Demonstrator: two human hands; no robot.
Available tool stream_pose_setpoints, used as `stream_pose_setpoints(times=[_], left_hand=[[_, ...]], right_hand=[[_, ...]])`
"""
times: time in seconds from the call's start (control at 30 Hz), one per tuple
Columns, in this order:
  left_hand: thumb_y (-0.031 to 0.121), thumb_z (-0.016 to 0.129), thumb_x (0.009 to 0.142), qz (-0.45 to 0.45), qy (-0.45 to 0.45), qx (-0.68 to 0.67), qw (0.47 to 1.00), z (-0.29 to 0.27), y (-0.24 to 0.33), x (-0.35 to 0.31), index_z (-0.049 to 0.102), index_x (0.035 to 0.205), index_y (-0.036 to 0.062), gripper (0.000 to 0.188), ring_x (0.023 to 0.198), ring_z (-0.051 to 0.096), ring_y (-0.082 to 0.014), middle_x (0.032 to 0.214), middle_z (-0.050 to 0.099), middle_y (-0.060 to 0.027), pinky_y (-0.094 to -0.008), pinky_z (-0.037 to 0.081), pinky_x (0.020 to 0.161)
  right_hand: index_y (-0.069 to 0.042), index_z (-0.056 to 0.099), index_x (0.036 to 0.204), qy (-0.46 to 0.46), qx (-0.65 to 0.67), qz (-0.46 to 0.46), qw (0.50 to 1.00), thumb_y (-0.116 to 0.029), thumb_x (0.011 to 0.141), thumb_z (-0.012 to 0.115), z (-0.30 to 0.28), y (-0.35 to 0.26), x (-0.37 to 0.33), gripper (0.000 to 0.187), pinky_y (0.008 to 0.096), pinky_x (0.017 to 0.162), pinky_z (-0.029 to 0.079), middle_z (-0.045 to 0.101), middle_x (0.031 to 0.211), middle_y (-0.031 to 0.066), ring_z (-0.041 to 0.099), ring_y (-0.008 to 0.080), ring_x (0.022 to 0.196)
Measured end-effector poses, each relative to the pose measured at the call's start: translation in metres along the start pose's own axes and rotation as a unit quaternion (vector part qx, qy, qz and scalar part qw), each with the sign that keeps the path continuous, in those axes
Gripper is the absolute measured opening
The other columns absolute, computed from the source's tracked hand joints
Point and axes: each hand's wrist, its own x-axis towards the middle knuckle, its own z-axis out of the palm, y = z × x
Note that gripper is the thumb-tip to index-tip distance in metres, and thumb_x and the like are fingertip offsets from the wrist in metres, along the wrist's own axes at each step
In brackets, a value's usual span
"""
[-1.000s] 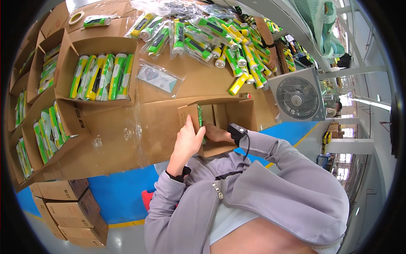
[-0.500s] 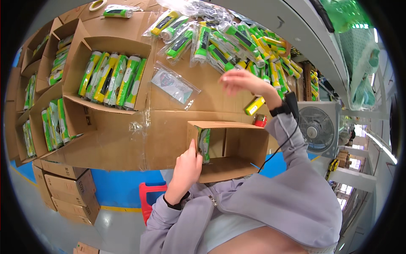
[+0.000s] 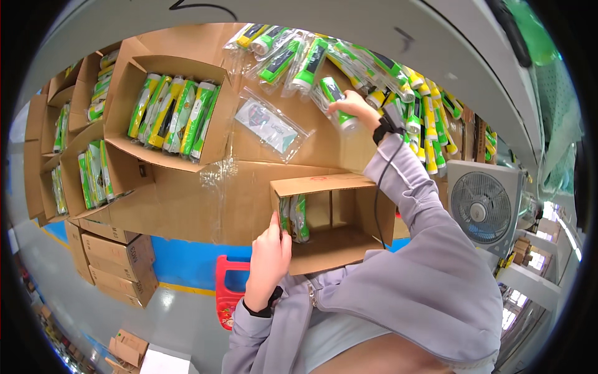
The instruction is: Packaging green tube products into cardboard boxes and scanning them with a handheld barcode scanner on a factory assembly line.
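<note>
An open cardboard box [image 3: 324, 186] lies in front of me on the cardboard-covered table, with two bagged green and white torches [image 3: 298, 217] standing at its left end. My left hand [image 3: 269, 254] rests on the box's left wall. My right hand [image 3: 352, 107] reaches far across the table and closes on a bagged green torch [image 3: 335, 96] at the edge of a heap of bagged torches [image 3: 374, 75]. A dark strap with a cable wraps my right wrist.
A larger open box [image 3: 128, 81] filled with bagged torches sits at the left, more filled boxes [image 3: 65, 162] beside it. A clear bag with a printed sheet [image 3: 269, 124] lies mid-table. A white fan [image 3: 483, 209] stands right. Closed cartons [image 3: 115, 262] and a red stool [image 3: 232, 293] are on the floor.
My right hand left the box, swung up over the table and now reaches the torch heap, gripping one. My left hand stays at the box's left wall.
</note>
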Motion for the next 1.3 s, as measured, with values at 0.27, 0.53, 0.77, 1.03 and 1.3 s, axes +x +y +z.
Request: stream_pose_setpoints(times=[0.27,0.53,0.77,1.03,1.3], left_hand=[[0.011,0.048,0.085,0.051,-0.065,-0.002,0.997,-0.011,-0.010,0.012,0.044,0.121,-0.0136,0.044,0.076,0.060,-0.0441,0.081,0.060,-0.0301,-0.0465,0.048,0.069],[0.012,0.048,0.086,0.072,-0.072,-0.009,0.995,-0.013,-0.015,0.008,0.043,0.125,-0.0087,0.044,0.073,0.061,-0.0426,0.076,0.060,-0.0273,-0.0464,0.048,0.067],[0.012,0.047,0.086,0.095,-0.077,-0.003,0.992,-0.013,-0.021,0.005,0.043,0.127,-0.0055,0.045,0.072,0.061,-0.0421,0.075,0.060,-0.0268,-0.0466,0.048,0.066],[0.016,0.047,0.086,0.081,-0.056,-0.026,0.995,-0.006,-0.038,0.002,0.040,0.130,-0.0036,0.048,0.073,0.061,-0.0423,0.079,0.062,-0.0263,-0.0467,0.048,0.067],[0.016,0.048,0.085,0.117,-0.062,-0.059,0.989,-0.007,-0.031,0.005,0.041,0.128,-0.0068,0.049,0.074,0.062,-0.0418,0.079,0.061,-0.0272,-0.0456,0.048,0.068]], right_hand=[[-0.001,0.055,0.115,-0.199,0.457,-0.148,0.854,-0.012,0.074,0.068,-0.096,0.032,-0.177,0.045,0.0213,0.074,0.045,0.061,0.097,0.0017,0.057,0.0091,0.086],[0.002,0.056,0.112,-0.347,-0.047,-0.139,0.927,-0.033,0.071,0.074,-0.035,-0.002,-0.286,0.057,0.0321,0.078,0.049,0.065,0.093,0.0147,0.063,0.0241,0.087],[-0.004,0.056,0.115,-0.427,-0.207,-0.037,0.880,-0.030,0.057,0.075,0.023,-0.013,-0.259,0.066,0.0379,0.077,0.049,0.064,0.098,0.0148,0.061,0.0309,0.093],[0.007,0.061,0.098,0.182,0.115,-0.070,0.974,-0.027,0.062,0.078,0.061,0.011,-0.282,0.053,0.0323,0.072,0.053,0.067,0.082,0.0177,0.067,0.0245,0.077],[0.002,0.050,0.111,0.378,0.620,-0.021,0.688,0.000,0.067,0.078,0.134,0.021,-0.277,0.051,0.0299,0.089,0.046,0.059,0.104,0.0113,0.058,0.0176,0.095]])
